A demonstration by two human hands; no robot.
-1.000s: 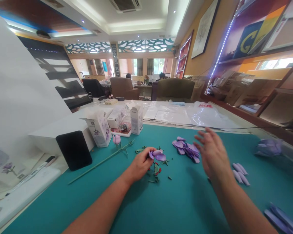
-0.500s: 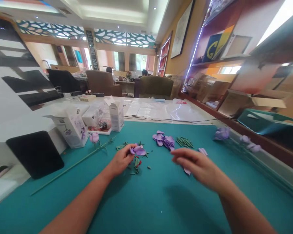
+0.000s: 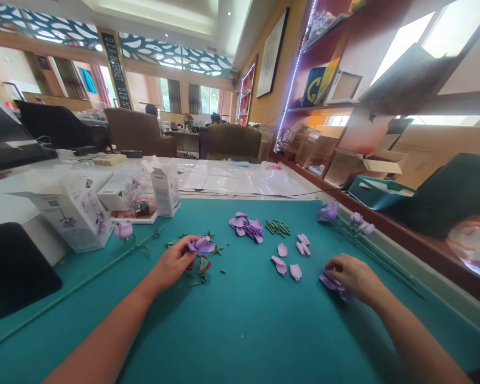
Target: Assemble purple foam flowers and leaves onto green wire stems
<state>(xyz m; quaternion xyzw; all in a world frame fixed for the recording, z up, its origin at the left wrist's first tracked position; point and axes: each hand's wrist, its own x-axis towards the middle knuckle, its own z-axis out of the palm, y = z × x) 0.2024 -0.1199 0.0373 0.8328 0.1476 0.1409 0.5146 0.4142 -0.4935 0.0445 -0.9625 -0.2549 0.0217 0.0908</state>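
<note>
My left hand [image 3: 178, 262] pinches a partly assembled purple flower [image 3: 202, 245] with spread petals. Under and beside it lie small green leaf pieces [image 3: 203, 264] with a few red bits. Far to the right, my right hand [image 3: 350, 272] has its fingertips curled together on a purple petal in a small pile of petals [image 3: 336, 285], partly hidden by the fingers. Between the hands are loose pale pink petals [image 3: 295, 272] and small rolled pale pieces [image 3: 303, 245]. Behind them sit a heap of purple petals [image 3: 247, 228] and a bunch of short green pieces [image 3: 278, 228].
On the green mat [image 3: 240, 330], a long-stemmed pink rose [image 3: 123, 230] lies left; purple flowers on stems [image 3: 328, 212] lie right. A black tablet-like panel [image 3: 16, 272], an open flower-printed box [image 3: 74, 221] and a white carton [image 3: 166, 189] stand left. Shelves line the right wall.
My right hand has moved right, down onto the pile of purple petals, uncovering the pale petals. My left hand still holds the flower. The view has turned right.
</note>
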